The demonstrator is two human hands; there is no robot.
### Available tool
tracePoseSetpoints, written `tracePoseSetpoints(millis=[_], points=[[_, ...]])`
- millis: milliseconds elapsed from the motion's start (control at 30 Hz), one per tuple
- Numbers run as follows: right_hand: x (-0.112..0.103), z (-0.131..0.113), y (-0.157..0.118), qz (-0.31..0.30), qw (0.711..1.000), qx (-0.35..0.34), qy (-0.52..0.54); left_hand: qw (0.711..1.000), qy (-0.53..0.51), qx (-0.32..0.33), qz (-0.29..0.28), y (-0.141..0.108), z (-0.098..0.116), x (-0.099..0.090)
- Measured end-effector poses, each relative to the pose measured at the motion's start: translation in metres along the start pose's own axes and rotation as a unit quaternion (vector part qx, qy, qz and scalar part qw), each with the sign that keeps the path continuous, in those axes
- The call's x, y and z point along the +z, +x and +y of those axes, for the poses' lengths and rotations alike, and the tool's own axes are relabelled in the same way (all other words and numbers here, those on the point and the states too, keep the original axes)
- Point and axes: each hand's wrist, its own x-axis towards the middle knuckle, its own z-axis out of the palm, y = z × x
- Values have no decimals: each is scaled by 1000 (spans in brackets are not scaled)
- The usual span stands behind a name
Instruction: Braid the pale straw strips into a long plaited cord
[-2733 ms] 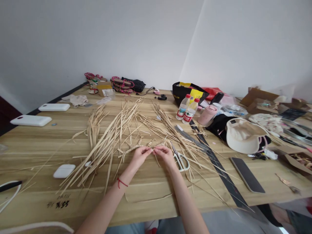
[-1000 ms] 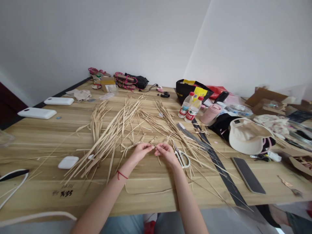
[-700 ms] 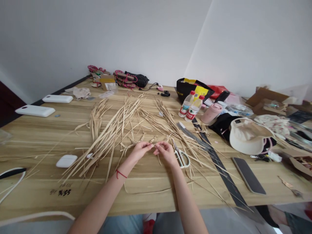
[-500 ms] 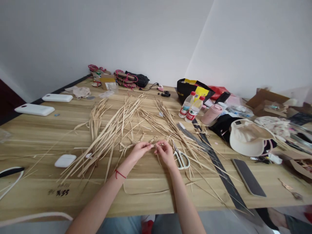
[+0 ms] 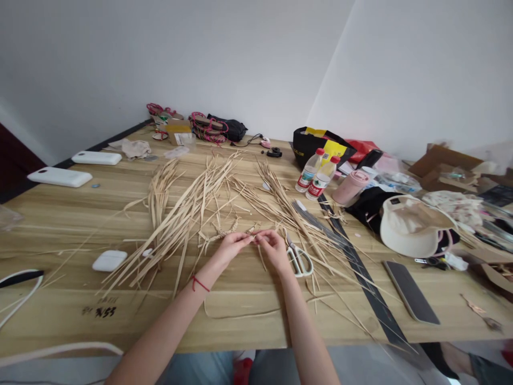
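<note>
My left hand (image 5: 233, 247) is closed, its thumb and fingers pinching one end of a thin braided straw piece (image 5: 253, 237). Fingertips of my right hand (image 5: 273, 247) pinch the same piece just to the right, almost touching the left fingertips. Much of the piece is hidden by the fingers. Behind my left hand a knotted straw braid (image 5: 219, 234) lies on the table. Scissors with pale green handles (image 5: 300, 261) rest beside my right hand. Long loose straw strands (image 5: 188, 208) spread out on the left, and another bundle (image 5: 280, 198) fans out to the right.
On the wooden table (image 5: 160, 326) are two water bottles (image 5: 318, 183), a pink cup (image 5: 350, 187), a white cap (image 5: 412, 227) and a dark phone (image 5: 411, 292). A white case (image 5: 109, 260) lies left. Part of a person's leg (image 5: 457, 359) shows at lower right.
The view has shifted slightly. Both hands stay in the same place, with the fingertips of my right hand a little closer over those of my left.
</note>
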Motion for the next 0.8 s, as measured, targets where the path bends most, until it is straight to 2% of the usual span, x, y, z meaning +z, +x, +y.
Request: tracePoseSetpoints(millis=[233, 367, 500, 700, 800], points=[[-4, -3, 2, -13, 999, 20, 22, 1000, -9, -15, -10, -3, 5, -1], [-3, -3, 1, 7, 999, 23, 22, 999, -20, -17, -48, -7, 9, -2], [-2, -7, -1, 22, 999, 20, 11, 997, -46, -31, -51, -8, 9, -1], [0, -17, -6, -21, 1000, 3, 5, 995, -79, -25, -61, -7, 8, -3], [1, -16, -6, -11, 1000, -9, -5, 994, -84, -23, -62, -7, 9, -3]])
